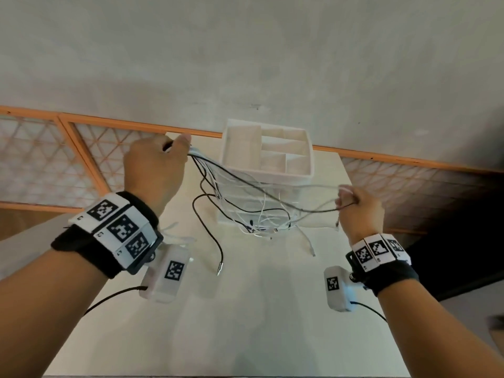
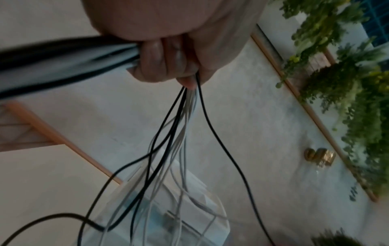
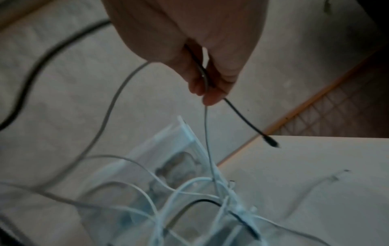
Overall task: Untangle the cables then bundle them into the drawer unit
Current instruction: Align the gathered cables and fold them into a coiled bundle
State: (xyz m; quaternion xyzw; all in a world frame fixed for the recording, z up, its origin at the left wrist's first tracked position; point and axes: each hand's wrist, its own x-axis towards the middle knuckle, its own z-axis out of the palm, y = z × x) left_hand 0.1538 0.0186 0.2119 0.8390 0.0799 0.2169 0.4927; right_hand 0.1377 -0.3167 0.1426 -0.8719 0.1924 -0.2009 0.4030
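A tangle of black and white cables (image 1: 253,211) hangs in the air in front of the white drawer unit (image 1: 266,165), which stands at the table's far edge. My left hand (image 1: 155,170), raised at the left, grips a bunch of the cables (image 2: 181,113) in its fist. My right hand (image 1: 357,205), lower at the right, pinches a black cable (image 3: 242,114) and a grey cable (image 3: 207,133); the black one's plug end sticks out past the fingers. One black cable's plug (image 1: 219,268) dangles just above the table.
The white table (image 1: 245,323) fills the foreground, with loose white cable ends (image 1: 306,242) lying on it. An orange-framed lattice panel (image 1: 54,159) runs behind the table on both sides. The unit's top tray has several open compartments. Green plants (image 2: 357,99) show in the left wrist view.
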